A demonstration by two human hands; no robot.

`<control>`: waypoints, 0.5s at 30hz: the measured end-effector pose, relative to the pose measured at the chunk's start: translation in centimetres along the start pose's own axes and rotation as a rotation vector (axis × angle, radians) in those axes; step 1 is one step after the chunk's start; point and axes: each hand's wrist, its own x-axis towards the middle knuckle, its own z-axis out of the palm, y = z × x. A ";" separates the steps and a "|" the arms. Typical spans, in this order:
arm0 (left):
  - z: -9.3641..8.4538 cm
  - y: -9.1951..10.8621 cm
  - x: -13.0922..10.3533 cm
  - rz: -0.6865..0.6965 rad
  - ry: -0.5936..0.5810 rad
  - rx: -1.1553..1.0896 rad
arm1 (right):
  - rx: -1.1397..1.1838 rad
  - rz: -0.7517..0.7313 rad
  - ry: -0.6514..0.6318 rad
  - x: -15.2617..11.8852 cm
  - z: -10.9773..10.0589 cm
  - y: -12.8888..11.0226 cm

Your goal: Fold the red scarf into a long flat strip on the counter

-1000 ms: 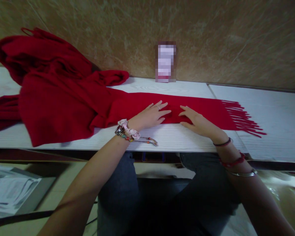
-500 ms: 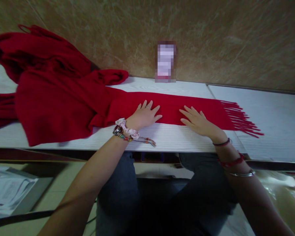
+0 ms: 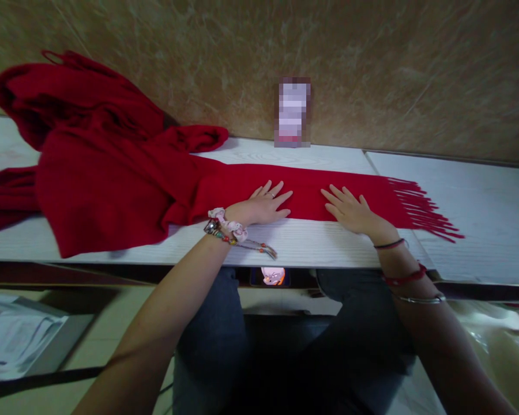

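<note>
A red scarf point(image 3: 305, 180) is spread along the white tabletop, its fringe pointing right. On its near half lies my left hand point(image 3: 266, 204), palm down with fingers spread; a ring and several bracelets are on that arm. My right hand point(image 3: 350, 213) rests flat on the scarf closer to the fringe, fingers apart. A gap of bare scarf separates the two hands. To the left the rest of the red cloth point(image 3: 99, 190) is bunched in a loose heap, with one part leaning up against the wall.
A brown marbled wall point(image 3: 225, 63) rises behind the white tabletop point(image 3: 480, 202). A blurred-out upright rectangle point(image 3: 293, 112) stands against it. Below the front edge a small lit screen point(image 3: 272, 276) shows. A grey box point(image 3: 47, 340) with papers sits lower left.
My left hand has slid slightly right on the scarf; the right hand has shifted only a little. The screen under the table edge, dark before, is lit now.
</note>
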 end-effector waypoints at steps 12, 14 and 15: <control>-0.2 0.0 -0.2 -0.023 -0.003 -0.020 | 0.025 -0.048 -0.010 2.7 -2.5 -2.3; -0.2 -0.1 -0.3 -0.026 -0.007 -0.018 | 0.015 -0.104 -0.043 3.6 -2.0 -2.8; -0.2 -0.1 -0.3 -0.024 -0.008 -0.017 | 0.012 -0.122 -0.048 3.9 -1.7 -2.8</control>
